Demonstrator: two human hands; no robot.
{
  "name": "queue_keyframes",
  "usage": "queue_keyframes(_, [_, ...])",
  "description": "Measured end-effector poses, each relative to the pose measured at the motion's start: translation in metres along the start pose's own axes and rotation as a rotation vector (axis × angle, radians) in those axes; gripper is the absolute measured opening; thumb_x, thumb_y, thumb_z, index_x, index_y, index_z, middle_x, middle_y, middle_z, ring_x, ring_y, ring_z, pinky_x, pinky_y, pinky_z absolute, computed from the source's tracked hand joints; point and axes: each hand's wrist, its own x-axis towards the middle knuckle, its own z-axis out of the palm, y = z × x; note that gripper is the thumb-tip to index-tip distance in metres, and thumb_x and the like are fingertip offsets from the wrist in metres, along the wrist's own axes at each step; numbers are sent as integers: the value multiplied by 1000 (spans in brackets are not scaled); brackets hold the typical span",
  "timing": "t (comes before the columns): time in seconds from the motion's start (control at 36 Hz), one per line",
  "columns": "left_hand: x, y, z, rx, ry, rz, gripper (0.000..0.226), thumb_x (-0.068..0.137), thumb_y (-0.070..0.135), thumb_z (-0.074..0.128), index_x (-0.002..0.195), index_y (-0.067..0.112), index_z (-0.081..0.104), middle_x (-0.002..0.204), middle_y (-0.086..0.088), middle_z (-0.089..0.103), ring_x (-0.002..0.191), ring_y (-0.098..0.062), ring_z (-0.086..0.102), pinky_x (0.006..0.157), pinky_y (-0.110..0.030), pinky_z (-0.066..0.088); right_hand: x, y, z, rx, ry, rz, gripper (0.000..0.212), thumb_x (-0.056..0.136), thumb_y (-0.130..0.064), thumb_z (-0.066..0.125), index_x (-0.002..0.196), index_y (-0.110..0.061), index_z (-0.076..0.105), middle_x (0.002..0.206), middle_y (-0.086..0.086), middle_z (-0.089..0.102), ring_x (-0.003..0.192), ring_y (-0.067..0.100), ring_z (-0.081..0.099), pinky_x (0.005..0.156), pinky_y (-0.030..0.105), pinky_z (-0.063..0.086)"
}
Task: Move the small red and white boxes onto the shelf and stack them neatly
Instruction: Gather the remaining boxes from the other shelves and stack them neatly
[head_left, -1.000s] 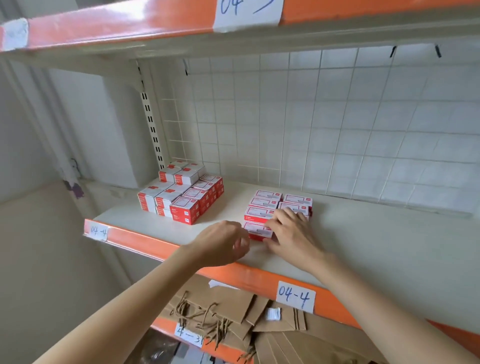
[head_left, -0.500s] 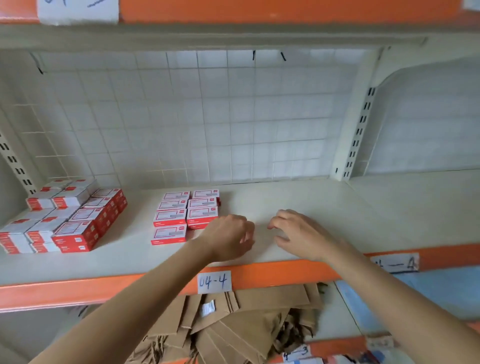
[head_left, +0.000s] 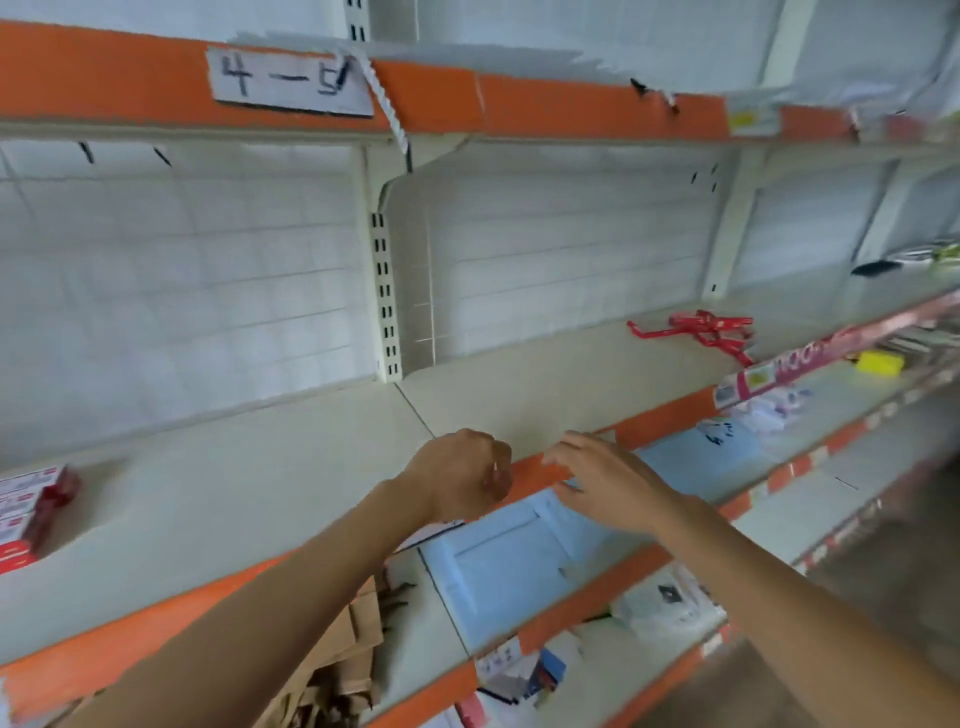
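A few small red and white boxes (head_left: 28, 512) show at the far left edge of the cream shelf (head_left: 260, 499), mostly cut off by the frame. My left hand (head_left: 462, 475) hovers over the shelf's orange front edge with its fingers curled into a loose fist, and it holds nothing. My right hand (head_left: 602, 480) is just to its right, fingers loosely spread over the orange lip, also holding nothing. Both hands are well to the right of the boxes.
A red ribbon bundle (head_left: 701, 332) lies on the same shelf further right. Blue sheets (head_left: 514, 566) and brown paper bags (head_left: 343, 660) lie on the lower shelf. An upright post (head_left: 384, 296) splits the wire back panel. The upper shelf edge carries a label (head_left: 288, 83).
My view has swung right, so the stacked boxes slid to the left edge. Both hands left the boxes and moved right along the shelf edge, holding nothing.
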Motion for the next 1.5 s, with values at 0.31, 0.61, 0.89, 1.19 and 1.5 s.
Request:
queue_keyframes(0.31, [117, 105, 58, -90, 8, 72, 26, 92, 33, 49, 113, 23, 60, 108, 2, 61, 102, -20, 56, 81, -27, 43, -57, 140, -22, 67, 9, 237, 33, 92, -25, 55, 122, -13, 55, 119, 4, 53, 113, 19, 48, 93, 37, 42])
queue_keyframes(0.61, [254, 91, 79, -117, -24, 56, 18, 88, 30, 53, 101, 24, 64, 101, 0, 60, 87, -19, 59, 79, -29, 48, 3, 250, -25, 143, 103, 254, 34, 91, -25, 58, 122, -13, 54, 112, -4, 52, 108, 14, 49, 94, 28, 42])
queue_keyframes(0.89, [368, 80, 100, -140, -22, 30, 21, 90, 32, 53, 105, 21, 64, 103, 1, 62, 88, -19, 59, 81, -29, 48, 85, 348, -39, 66, 22, 303, 41, 92, -27, 55, 130, -14, 49, 121, 0, 51, 110, 15, 49, 95, 32, 42])
queue_keyframes(1.19, [403, 50, 105, -105, 11, -154, 20, 90, 32, 52, 102, 23, 65, 100, 3, 63, 76, -11, 53, 81, -30, 50, 181, 410, -22, -66, -113, 141, 33, 90, -21, 50, 120, -8, 53, 125, 6, 52, 116, 25, 50, 90, 35, 44])
queue_keyframes(1.5, [419, 58, 100, -84, 55, -379, 17, 90, 32, 54, 97, 23, 66, 96, 2, 64, 75, -9, 50, 79, -30, 49, 239, 460, 3, -231, -200, 13, 39, 93, -18, 49, 131, -12, 45, 133, 8, 45, 120, 27, 45, 93, 36, 37])
